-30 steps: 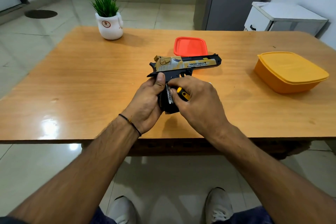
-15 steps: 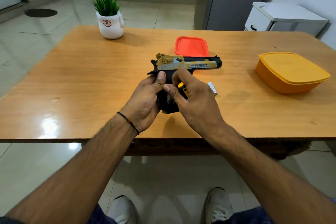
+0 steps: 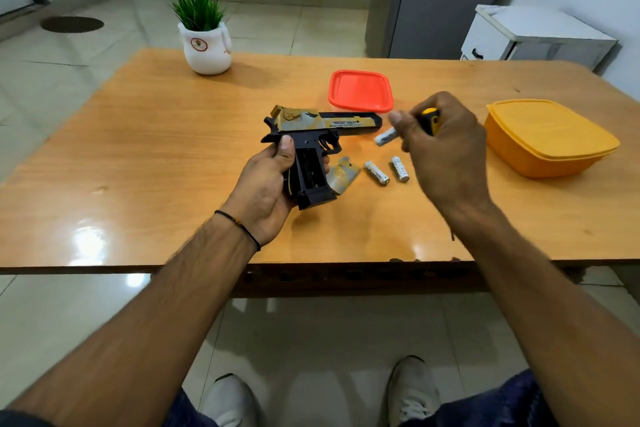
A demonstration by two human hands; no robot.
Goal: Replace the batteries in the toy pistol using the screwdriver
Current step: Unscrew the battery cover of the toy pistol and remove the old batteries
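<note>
Wooden table point(image 3: 138, 166) carries a lidded yellow container point(image 3: 550, 135) at right, a potted plant point(image 3: 207, 48) at far left and a red lid point(image 3: 360, 90) behind the toy pistol point(image 3: 325, 121); left hand point(image 3: 266, 187) grips the pistol's handle near mid-table, battery bay exposed; right hand point(image 3: 446, 149) curls round the screwdriver point(image 3: 430, 120), a blurred battery point(image 3: 385, 137) at its fingertips; detached cover point(image 3: 343, 175) and two batteries point(image 3: 376, 173) lie just beside the handle.

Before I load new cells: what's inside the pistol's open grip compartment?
The toy pistol has its grip compartment open: a dark slot, nothing seen inside. The left hand covers its left edge.
</note>
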